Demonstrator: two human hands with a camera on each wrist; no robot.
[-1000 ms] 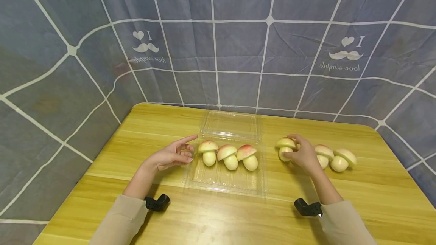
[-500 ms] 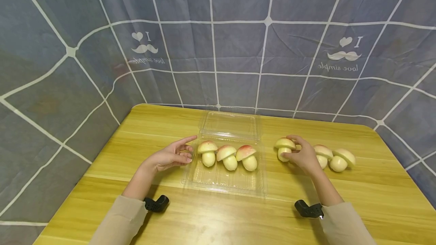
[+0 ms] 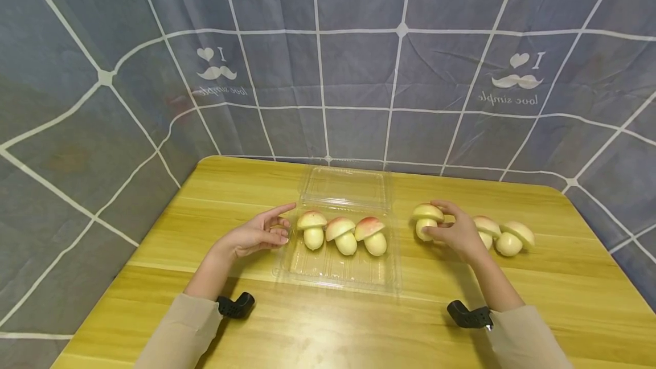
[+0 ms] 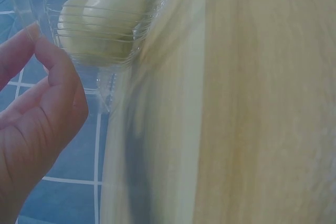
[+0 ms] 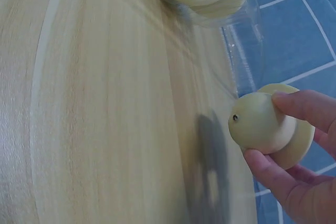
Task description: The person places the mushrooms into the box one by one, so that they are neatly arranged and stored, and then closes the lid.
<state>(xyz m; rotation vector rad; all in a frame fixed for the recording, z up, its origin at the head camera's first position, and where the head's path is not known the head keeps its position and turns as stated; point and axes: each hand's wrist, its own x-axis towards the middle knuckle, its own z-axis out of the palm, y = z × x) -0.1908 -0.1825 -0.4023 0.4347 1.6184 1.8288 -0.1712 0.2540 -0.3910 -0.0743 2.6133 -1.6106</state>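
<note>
My right hand (image 3: 455, 234) grips a mushroom-shaped piece (image 3: 426, 221) with a pale cap over a round stem, to the right of the clear container. In the right wrist view, thumb and fingers of the right hand (image 5: 299, 150) pinch this piece (image 5: 257, 123) by its stem. The open clear plastic container (image 3: 338, 283) holds three similar pieces (image 3: 341, 236) side by side, their caps tinged red. Beside its left edge is my left hand (image 3: 256, 234), index finger extended, the others bent loosely. The left wrist view shows the left hand (image 4: 42, 103) against the container wall (image 4: 100, 35).
Two more mushroom-shaped pieces (image 3: 509, 239) lie close together on the wooden table (image 3: 328, 329), right of my right hand. The container's lid (image 3: 345, 187) lies folded back toward the grey checked cloth (image 3: 359, 73). Each wrist carries a black device (image 3: 237, 305).
The right wrist and forearm have shifted slightly to the right, and the gripped piece sits slightly higher and farther left. The left hand has stayed in place.
</note>
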